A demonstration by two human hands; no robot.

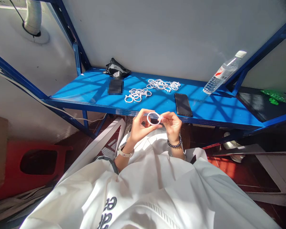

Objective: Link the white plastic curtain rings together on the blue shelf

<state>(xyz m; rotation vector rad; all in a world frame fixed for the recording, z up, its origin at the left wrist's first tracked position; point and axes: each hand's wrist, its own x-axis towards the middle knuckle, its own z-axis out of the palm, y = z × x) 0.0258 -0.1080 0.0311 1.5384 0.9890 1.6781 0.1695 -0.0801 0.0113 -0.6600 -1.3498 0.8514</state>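
A white plastic ring (148,119) is held up between my two hands, in front of the shelf's near edge. My left hand (141,124) curves round its left side, thumb below and fingers above. At the ring's right side, where a small knob or joint sits, my right hand (172,124) pinches it with thumb and fingertips. On the blue shelf beyond lie two loose groups of similar white rings, a nearer group (137,93) and a farther group (160,84). The fingertips partly hide the ring's joint.
A dark phone (183,104) lies right of the rings. Farther right a clear water bottle (219,76) stands on the blue shelf (219,109). A crumpled black plastic bag (116,68) is at the back left. Blue metal posts frame both ends, and a red stool (14,165) is at lower left.
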